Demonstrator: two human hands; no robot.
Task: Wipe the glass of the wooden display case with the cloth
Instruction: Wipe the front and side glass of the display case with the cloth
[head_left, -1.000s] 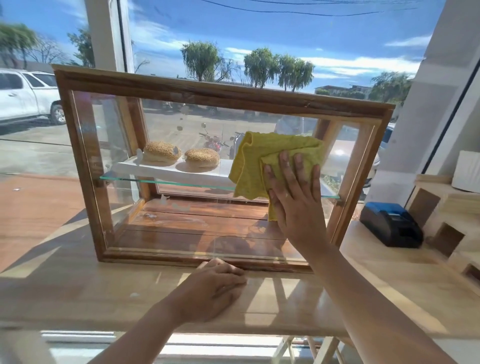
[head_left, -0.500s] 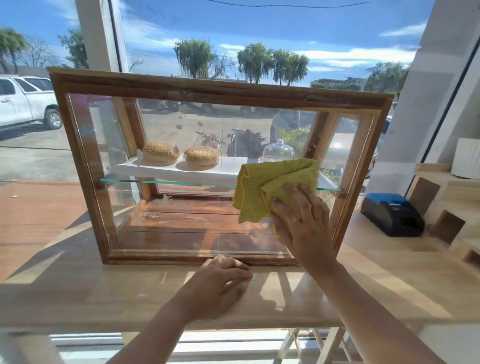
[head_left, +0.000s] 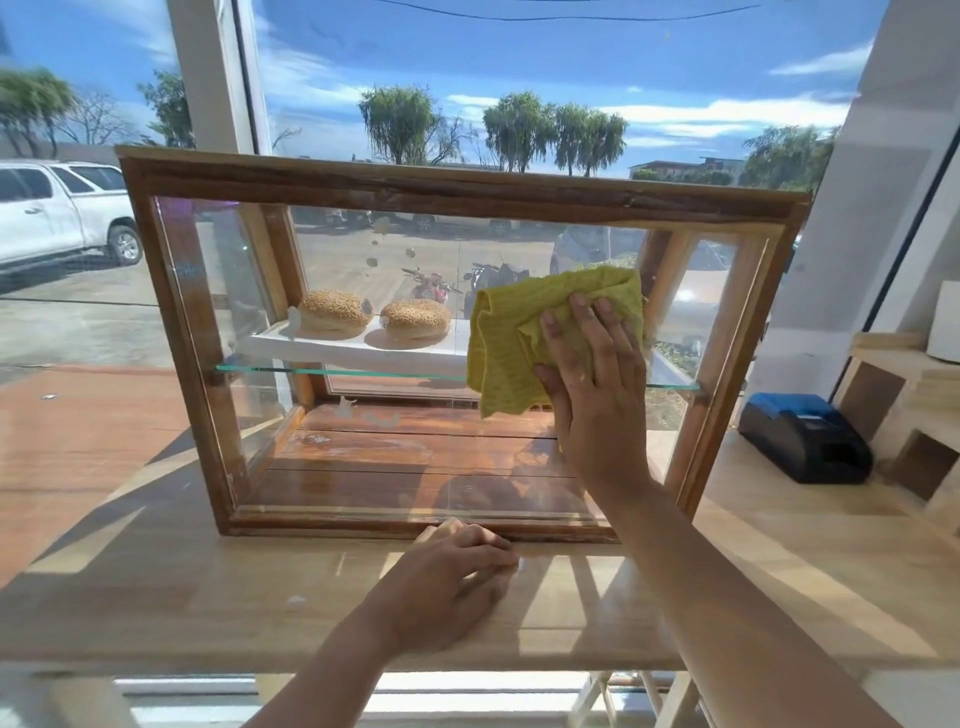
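The wooden display case (head_left: 415, 184) stands on a pale wooden counter (head_left: 156, 597), its front glass (head_left: 363, 457) facing me. My right hand (head_left: 597, 395) presses a crumpled yellow cloth (head_left: 509, 338) flat against the right half of the glass, fingers spread and pointing up. The cloth covers the right end of the inner glass shelf (head_left: 332, 371). My left hand (head_left: 452, 582) rests on the counter, loosely curled, touching the case's bottom frame rail. It holds nothing.
Two seeded buns (head_left: 335, 312) (head_left: 415, 319) lie on a white tray inside the case. A black and blue receipt printer (head_left: 802, 436) sits on the counter to the right, beside wooden boxes (head_left: 914, 415). A large window lies behind the case.
My right hand slid the cloth down the glass, then back up to the shelf's height on the right side. My left hand stayed against the bottom rail.
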